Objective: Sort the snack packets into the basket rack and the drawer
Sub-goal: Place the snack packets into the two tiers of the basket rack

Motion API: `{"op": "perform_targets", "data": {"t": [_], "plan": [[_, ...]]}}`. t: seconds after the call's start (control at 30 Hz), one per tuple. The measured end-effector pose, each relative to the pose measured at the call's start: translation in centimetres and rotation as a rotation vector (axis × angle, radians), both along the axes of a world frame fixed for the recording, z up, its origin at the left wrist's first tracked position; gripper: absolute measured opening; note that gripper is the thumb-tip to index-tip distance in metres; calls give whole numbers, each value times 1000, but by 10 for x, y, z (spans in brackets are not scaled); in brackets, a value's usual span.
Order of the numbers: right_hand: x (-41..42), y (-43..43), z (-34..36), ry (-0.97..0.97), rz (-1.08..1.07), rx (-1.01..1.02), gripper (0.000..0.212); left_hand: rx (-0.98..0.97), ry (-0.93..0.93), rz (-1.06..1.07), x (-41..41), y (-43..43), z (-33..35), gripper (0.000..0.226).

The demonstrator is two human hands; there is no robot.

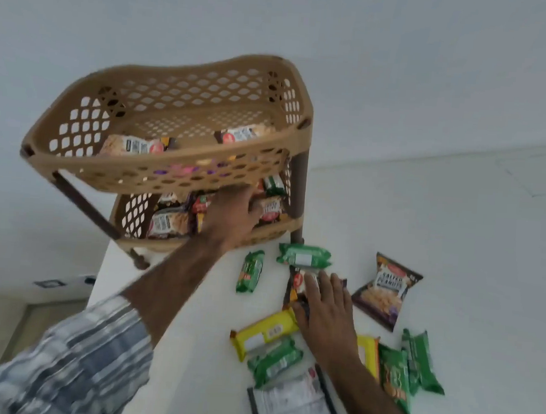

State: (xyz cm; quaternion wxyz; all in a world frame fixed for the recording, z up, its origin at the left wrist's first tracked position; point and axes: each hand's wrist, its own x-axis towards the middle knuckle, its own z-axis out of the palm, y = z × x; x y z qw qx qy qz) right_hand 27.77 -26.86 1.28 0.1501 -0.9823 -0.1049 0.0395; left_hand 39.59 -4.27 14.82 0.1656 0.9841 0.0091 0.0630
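Dark film, orange at the end, wrapped the snack packet (296, 281) that lay on the white table (457, 239), just in front of the basket rack (157, 174). It was covered by the right hand (326, 307), whose fingers were laid fairly straight across it; no closed grasp could be made out. The packet was judged to be light, soft and slippery, with contents that could be crushed. It would best be taken by its long sides or by a crimped end seal, with little squeeze.

The left hand (234, 215) was reached into the lower tier (263, 237) of the rack, among the packets stored there. Its fingers were hidden, so whether anything was gripped could not be told.

A green packet (304, 255) lay just beyond the right fingertips, and a second green packet (249, 271) lay to the left. A yellow packet (264, 334) lay just beside the thumb, and a peanut pouch (387, 290) lay to the right. More green packets (416, 362) and a clear-wrapped pack (296, 402) were scattered nearer the person.

Open table was seen to the right and beyond. The gap between the 2 tiers was judged narrow, with the upper rim overhanging the entry. The table's left edge ran close beside the rack's feet. No drawer was in view.
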Motion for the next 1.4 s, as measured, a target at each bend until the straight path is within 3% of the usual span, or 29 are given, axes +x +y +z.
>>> {"op": "perform_targets", "data": {"t": [0.07, 0.13, 0.3, 0.4, 0.53, 0.7, 1.27, 1.4], "plan": [[-2, 5, 0, -10, 41, 8, 68, -14, -148, -96, -57, -10, -7, 29], [-6, 10, 1, 19, 92, 67, 68, -93, -160, -200, -131, -27, -21, 37], [-29, 5, 21, -43, 18, 217, 58, 21, 214, -378, -246, -46, -90, 82], [-62, -17, 30, -50, -70, 126, 64, 99, 267, -372, -269, -45, -118, 95], [-105, -62, 24, -95, -279, -77, 79, 121, 227, -318, -272, -45, -128, 96], [-114, -95, 15, 67, -471, -78, 89, 135, 236, -270, -270, -32, -135, 96], [-108, 30, 18, 62, -235, 40, 71, 38, 197, -284, -284, 51, -130, 87], [-105, 25, 27, -13, -253, 127, 62, 48, 80, -121, -265, 65, -128, 66]]}}
